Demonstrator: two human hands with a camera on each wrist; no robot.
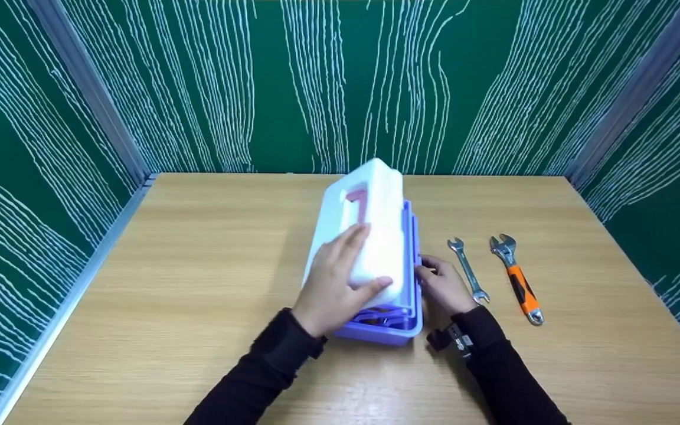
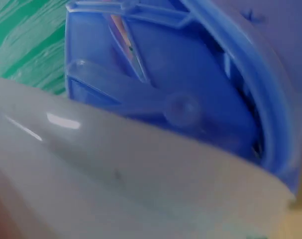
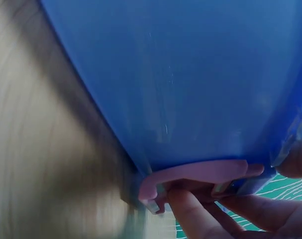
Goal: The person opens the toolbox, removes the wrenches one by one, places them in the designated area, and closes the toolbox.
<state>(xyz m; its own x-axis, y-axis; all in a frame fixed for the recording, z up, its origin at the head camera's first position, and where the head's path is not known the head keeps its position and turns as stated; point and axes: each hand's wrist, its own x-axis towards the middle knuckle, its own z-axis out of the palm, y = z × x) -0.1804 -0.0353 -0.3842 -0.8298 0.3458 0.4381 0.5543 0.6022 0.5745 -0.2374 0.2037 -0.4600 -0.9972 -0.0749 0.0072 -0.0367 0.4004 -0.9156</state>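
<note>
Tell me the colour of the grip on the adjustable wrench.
Orange, on the adjustable wrench; the head view shows it best.

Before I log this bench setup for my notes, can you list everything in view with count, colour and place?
toolbox: one, blue-purple base, mid-table, between the two hands
lid: one, white with a pink handle, tilted up over the toolbox
latch: one, pink, on the toolbox's right side wall
open-end spanner: one, silver, flat on the table right of the toolbox
adjustable wrench: one, silver with an orange and black grip, right of the spanner
table: one, light wood
walls: green with white wavy lines, on three sides
left hand: one, black sleeve, holds the lid's near end
right hand: one, black sleeve, fingers at the latch
</note>
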